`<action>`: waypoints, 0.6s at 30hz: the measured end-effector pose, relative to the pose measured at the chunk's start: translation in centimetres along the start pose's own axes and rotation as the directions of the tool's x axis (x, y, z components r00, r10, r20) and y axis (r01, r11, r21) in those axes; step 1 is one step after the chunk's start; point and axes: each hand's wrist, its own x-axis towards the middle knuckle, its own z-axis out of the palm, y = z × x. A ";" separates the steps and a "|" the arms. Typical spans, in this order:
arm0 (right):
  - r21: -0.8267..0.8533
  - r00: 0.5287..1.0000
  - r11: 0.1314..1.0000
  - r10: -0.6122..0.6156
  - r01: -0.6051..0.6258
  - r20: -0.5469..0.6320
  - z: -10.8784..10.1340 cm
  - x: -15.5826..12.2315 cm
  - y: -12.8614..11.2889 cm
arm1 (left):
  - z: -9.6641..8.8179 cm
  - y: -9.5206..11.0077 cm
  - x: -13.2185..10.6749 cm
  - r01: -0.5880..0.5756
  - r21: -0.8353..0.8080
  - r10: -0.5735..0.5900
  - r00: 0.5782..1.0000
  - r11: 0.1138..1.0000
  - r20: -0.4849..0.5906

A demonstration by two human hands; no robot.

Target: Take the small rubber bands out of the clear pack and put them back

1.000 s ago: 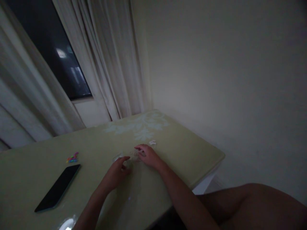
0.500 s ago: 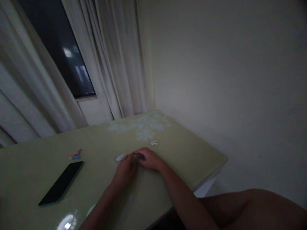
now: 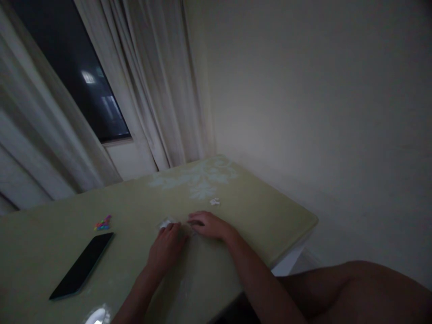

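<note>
My left hand (image 3: 168, 245) rests on the table with curled fingers at the near edge of a small clear plastic packet (image 3: 165, 222) with something whitish in it. What its fingers hold, if anything, is hidden. Just to the right, my right hand (image 3: 211, 225) has thumb and fingers drawn together, low over the tabletop. Something small and see-through seems to lie at its fingertips, too dim to name. A few small white pieces (image 3: 214, 202) lie beyond my right hand.
The table (image 3: 263, 225) has a pale leaf pattern at its far corner. To the left are a dark tablet-like slab (image 3: 83, 265) and a small heap of colourful pieces (image 3: 103, 223). A shiny, white-centred round object (image 3: 97, 316) sits at the bottom edge. Curtains (image 3: 165, 90) and a wall stand behind.
My left hand has drawn back to the left, away from my right fingertips, and a gap has opened between the hands. The view has shifted slightly.
</note>
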 end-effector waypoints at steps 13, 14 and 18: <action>-0.193 0.989 0.970 0.141 -0.146 -0.041 2.3 0.5 -1.9 | 1.6 1.2 1.9 -0.030 -0.360 -0.005 0.995 0.932 -0.096; -0.226 0.986 0.960 0.155 -0.163 -0.055 2.8 0.7 -2.0 | 1.7 1.3 2.1 -0.013 -0.359 -0.029 0.993 0.933 -0.111; -0.218 0.975 0.952 0.191 -0.213 -0.118 3.4 1.2 -2.0 | 1.7 1.5 2.4 0.018 -0.359 -0.073 0.988 0.933 -0.139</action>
